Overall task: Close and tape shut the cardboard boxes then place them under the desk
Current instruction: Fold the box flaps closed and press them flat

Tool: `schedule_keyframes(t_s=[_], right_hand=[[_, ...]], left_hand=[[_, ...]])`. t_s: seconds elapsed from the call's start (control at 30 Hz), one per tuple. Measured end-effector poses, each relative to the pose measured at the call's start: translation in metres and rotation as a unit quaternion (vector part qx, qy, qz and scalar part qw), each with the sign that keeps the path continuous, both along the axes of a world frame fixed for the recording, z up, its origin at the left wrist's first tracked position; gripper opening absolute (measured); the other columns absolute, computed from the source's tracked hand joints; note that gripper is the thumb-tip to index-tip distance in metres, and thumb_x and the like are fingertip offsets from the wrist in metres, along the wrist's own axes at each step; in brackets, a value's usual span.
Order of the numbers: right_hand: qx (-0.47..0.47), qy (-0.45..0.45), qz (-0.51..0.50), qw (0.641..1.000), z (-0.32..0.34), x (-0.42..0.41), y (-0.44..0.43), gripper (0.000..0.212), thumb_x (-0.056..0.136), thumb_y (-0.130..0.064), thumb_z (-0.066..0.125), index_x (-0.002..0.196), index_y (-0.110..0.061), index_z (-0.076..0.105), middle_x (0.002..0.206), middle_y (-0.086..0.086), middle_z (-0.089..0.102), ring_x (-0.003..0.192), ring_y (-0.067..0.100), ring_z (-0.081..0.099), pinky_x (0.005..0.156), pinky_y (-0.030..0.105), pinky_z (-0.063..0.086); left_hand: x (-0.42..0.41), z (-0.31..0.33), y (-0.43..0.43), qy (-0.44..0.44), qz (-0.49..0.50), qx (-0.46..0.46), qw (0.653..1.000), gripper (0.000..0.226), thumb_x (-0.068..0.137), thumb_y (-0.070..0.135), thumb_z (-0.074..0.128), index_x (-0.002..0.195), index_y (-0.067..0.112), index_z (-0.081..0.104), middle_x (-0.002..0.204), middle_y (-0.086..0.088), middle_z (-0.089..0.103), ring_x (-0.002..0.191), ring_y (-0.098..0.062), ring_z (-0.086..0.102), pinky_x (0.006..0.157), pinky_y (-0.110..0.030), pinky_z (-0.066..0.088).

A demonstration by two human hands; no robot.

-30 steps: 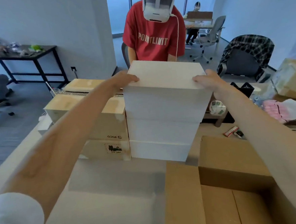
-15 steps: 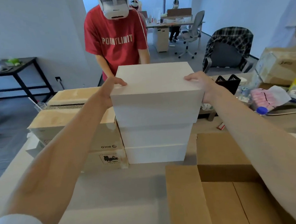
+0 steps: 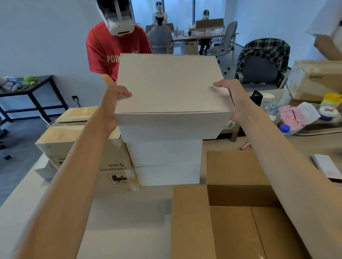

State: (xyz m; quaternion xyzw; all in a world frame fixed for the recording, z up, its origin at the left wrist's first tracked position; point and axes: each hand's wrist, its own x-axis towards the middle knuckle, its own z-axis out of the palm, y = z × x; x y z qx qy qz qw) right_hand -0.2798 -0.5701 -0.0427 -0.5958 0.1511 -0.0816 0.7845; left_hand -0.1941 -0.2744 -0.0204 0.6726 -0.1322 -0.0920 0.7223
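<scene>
Obs. 1: The top white box [image 3: 169, 89] is closed, its lid lying flat with a seam along the front edge. Its contents are not visible. It is held between both hands above the desk [image 3: 122, 223].

Obs. 2: The left hand [image 3: 111, 105] grips the left side of the top white box, with the palm against the wall and the thumb hooked over the lid. The remaining fingers are hidden behind the box.

Obs. 3: The right hand [image 3: 232, 98] grips the right side the same way, thumb laid on the lid near the corner and palm pressed to the wall.

Obs. 4: Directly below the top white box are two more white boxes [image 3: 166, 160], stacked and closed. The top white box overhangs them on both sides. Whether it rests on them or hangs just clear cannot be told.

Obs. 5: Below and to the right of the top white box, nearer the camera, a brown carton [image 3: 243, 225] stands open with its flaps folded outward. Its inside shows brown floor panels with a seam between them.

Obs. 6: Left of the top white box and lower, tan cartons [image 3: 82, 147] are stacked, closed and touching the two white boxes.

Obs. 7: Behind the top white box stands a person in a red shirt [image 3: 108, 52] wearing a white headset.

Obs. 8: Right of the top white box are a black pen holder [image 3: 256, 99] and a pink packet [image 3: 292, 114].
</scene>
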Motion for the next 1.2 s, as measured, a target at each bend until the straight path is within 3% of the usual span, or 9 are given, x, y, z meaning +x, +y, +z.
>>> schedule_keyframes(t_s=[0.17,0.27,0.4,0.5,0.57,0.67,0.83,1.0,1.2], right_hand=[[-0.038,-0.013,-0.004,0.999,0.009,-0.076,-0.022,0.023,0.078,-0.036,0.067,0.096,-0.022,0.063,0.102,0.007,0.068,0.089,0.028,0.065,0.069,0.033,0.049],[-0.045,-0.021,-0.023,0.999,0.003,-0.122,-0.041,0.009,0.084,-0.03,0.063,0.092,-0.024,0.06,0.096,0.003,0.066,0.08,0.023,0.064,0.06,0.025,0.048],[-0.045,-0.029,-0.03,0.998,-0.011,-0.175,-0.067,0.017,0.085,-0.026,0.062,0.102,-0.025,0.059,0.101,0.001,0.068,0.08,0.019,0.068,0.058,0.023,0.051],[-0.042,-0.021,-0.029,0.998,-0.023,-0.204,-0.085,0.024,0.08,-0.024,0.066,0.103,-0.024,0.059,0.107,0.005,0.069,0.088,0.023,0.068,0.07,0.029,0.052],[-0.044,0.001,-0.028,0.999,-0.031,-0.221,-0.089,0.022,0.081,-0.025,0.065,0.103,-0.023,0.062,0.106,0.005,0.07,0.088,0.021,0.068,0.068,0.028,0.051],[-0.036,0.035,-0.015,0.999,-0.051,-0.259,-0.121,0.048,0.067,-0.034,0.068,0.113,-0.022,0.062,0.103,0.002,0.072,0.082,0.017,0.071,0.059,0.023,0.051],[-0.029,0.073,-0.027,0.997,-0.079,-0.279,-0.135,0.075,0.057,-0.04,0.072,0.127,-0.015,0.06,0.119,0.009,0.07,0.099,0.026,0.069,0.071,0.029,0.05],[-0.014,0.094,-0.037,0.995,-0.105,-0.297,-0.133,0.049,0.076,-0.031,0.066,0.122,-0.014,0.062,0.1,0.003,0.072,0.078,0.016,0.069,0.053,0.018,0.049],[-0.033,0.131,-0.068,0.989,-0.129,-0.308,-0.135,0.045,0.063,-0.043,0.072,0.103,-0.024,0.067,0.113,0.004,0.071,0.106,0.028,0.065,0.082,0.034,0.046]], left_hand=[[-0.061,-0.008,-0.02,-0.041,-0.012,-0.034,0.999,0.042,0.071,0.016,0.053,0.112,0.019,0.064,0.113,-0.011,0.065,0.1,-0.031,0.061,0.09,-0.046,0.045],[-0.107,-0.012,-0.045,-0.056,-0.012,-0.035,0.998,0.06,0.073,0.014,0.05,0.132,0.023,0.056,0.124,-0.008,0.065,0.111,-0.033,0.061,0.094,-0.047,0.045],[-0.161,-0.03,-0.074,-0.062,-0.004,-0.027,0.998,0.063,0.069,0.013,0.051,0.131,0.023,0.056,0.127,-0.009,0.063,0.116,-0.036,0.058,0.1,-0.053,0.043],[-0.189,-0.048,-0.094,-0.04,-0.01,-0.03,0.999,0.062,0.07,0.013,0.05,0.132,0.021,0.055,0.126,-0.012,0.063,0.117,-0.04,0.056,0.097,-0.054,0.043],[-0.206,-0.066,-0.099,-0.015,0.002,-0.038,0.999,0.064,0.07,0.013,0.049,0.133,0.021,0.053,0.125,-0.011,0.064,0.116,-0.04,0.057,0.093,-0.05,0.045],[-0.244,-0.095,-0.132,0.015,-0.013,-0.026,0.999,0.065,0.07,0.015,0.047,0.135,0.019,0.05,0.124,-0.01,0.064,0.113,-0.037,0.058,0.089,-0.048,0.047],[-0.262,-0.125,-0.14,0.056,-0.011,-0.014,0.998,0.066,0.069,0.019,0.047,0.135,0.019,0.049,0.126,-0.012,0.062,0.114,-0.038,0.057,0.082,-0.043,0.049],[-0.272,-0.148,-0.146,0.092,-0.03,-0.006,0.995,0.066,0.068,0.019,0.046,0.134,0.017,0.049,0.126,-0.015,0.061,0.114,-0.039,0.057,0.087,-0.045,0.046],[-0.273,-0.176,-0.151,0.131,-0.042,-0.014,0.99,0.062,0.071,0.018,0.047,0.133,0.02,0.053,0.121,-0.01,0.066,0.105,-0.034,0.063,0.077,-0.041,0.051]])
